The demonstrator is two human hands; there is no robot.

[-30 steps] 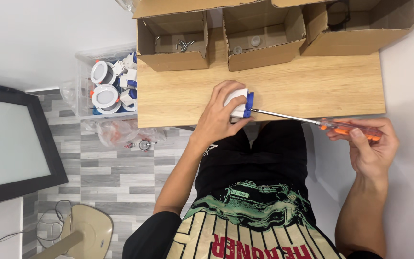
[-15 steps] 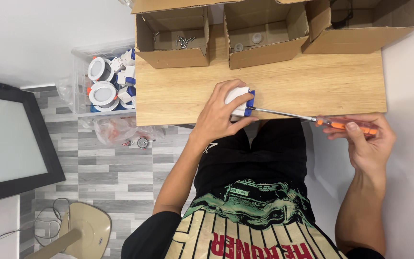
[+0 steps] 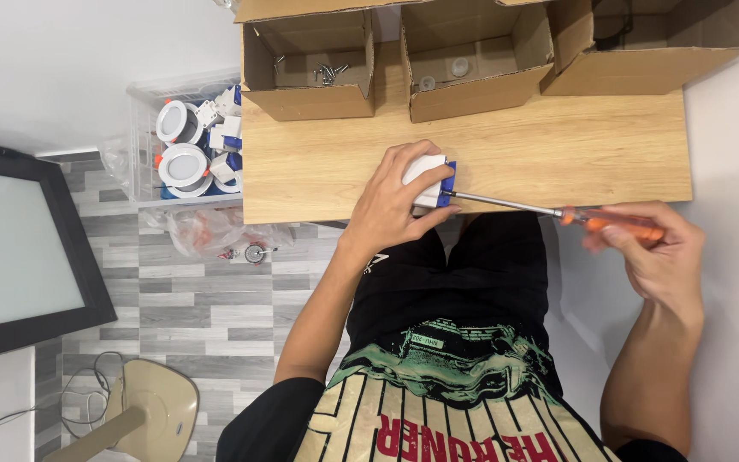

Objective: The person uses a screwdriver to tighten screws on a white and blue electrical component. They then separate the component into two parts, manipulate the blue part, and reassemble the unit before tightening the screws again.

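- My left hand (image 3: 395,201) clamps the white-and-blue box (image 3: 431,181) at the wooden table (image 3: 558,154) near edge.
- My right hand (image 3: 656,257), at three o'clock, grips the orange-handled screwdriver (image 3: 558,211), tip meeting the box.

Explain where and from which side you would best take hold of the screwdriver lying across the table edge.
Grip the screwdriver by its orange handle, coming from the right: the thick handle overhangs the wooden table at the right hand, while the thin shaft's tip sits in the white and blue part under the left hand.
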